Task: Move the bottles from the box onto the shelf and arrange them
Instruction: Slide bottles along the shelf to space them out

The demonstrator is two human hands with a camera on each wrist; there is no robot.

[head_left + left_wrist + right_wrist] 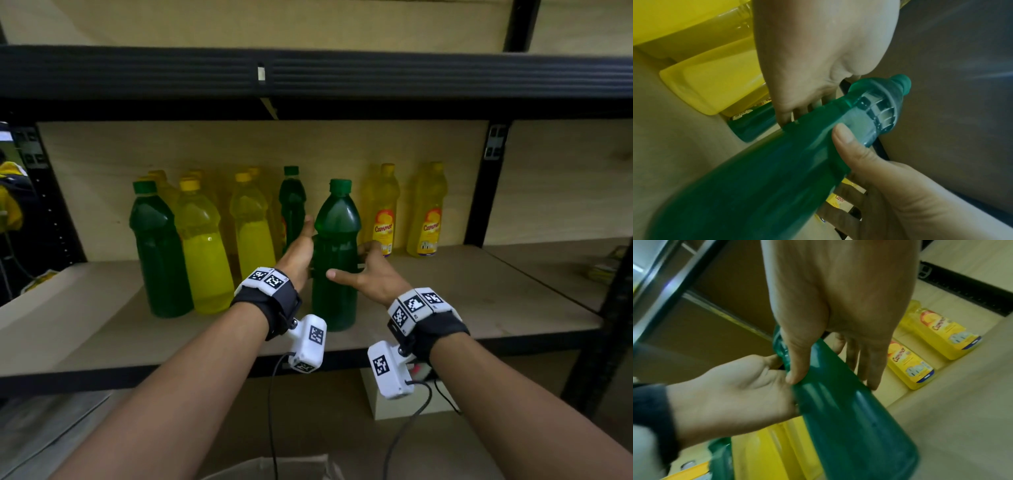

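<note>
Both hands flank the green bottle (334,260) standing upright near the shelf (479,301) front: left hand (297,254) with straight fingers against its side, right hand (371,274) loosely spread around it. Behind stand yellow bottles (382,209) and more green ones.

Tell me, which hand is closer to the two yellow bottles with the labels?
Right. The right hand is on the green bottle just beside the labelled yellow bottles; the left hand is on its far side.

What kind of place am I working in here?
Probably a stockroom or shop storage bay: black metal racking with board shelves, rows of identical yellow bottles and green ones, and a cardboard box flap below.
</note>
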